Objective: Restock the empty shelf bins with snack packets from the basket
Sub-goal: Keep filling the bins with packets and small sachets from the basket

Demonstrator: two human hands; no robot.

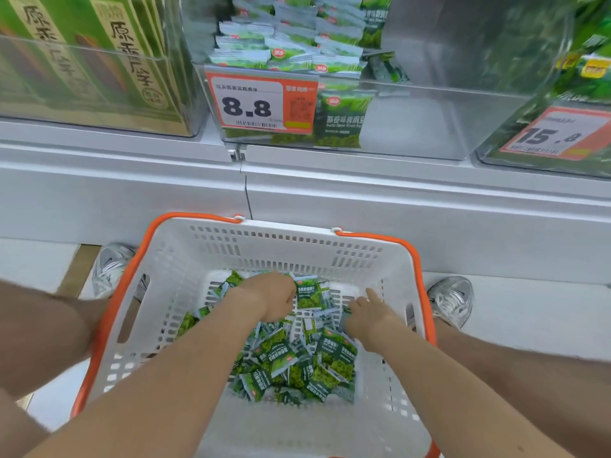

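Packets (297,361) beneath fingers (372,294), in basket (185,259).

I log the basket (281,246) as white moulded plastic, matt, with slotted walls and a smooth orange plastic rim (115,299). Packets (274,355): glossy printed film, crinkled, catching light. Bin (429,123): clear hard plastic, shiny, full of reflections. Price tag (251,105): matt paper or card. Shelf front (363,183): smooth pale satin; metal or plastic, I cannot tell. Shoes (453,299): silvery mesh.

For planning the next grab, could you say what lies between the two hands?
Head view: small green snack packets lie between the left hand and right hand.
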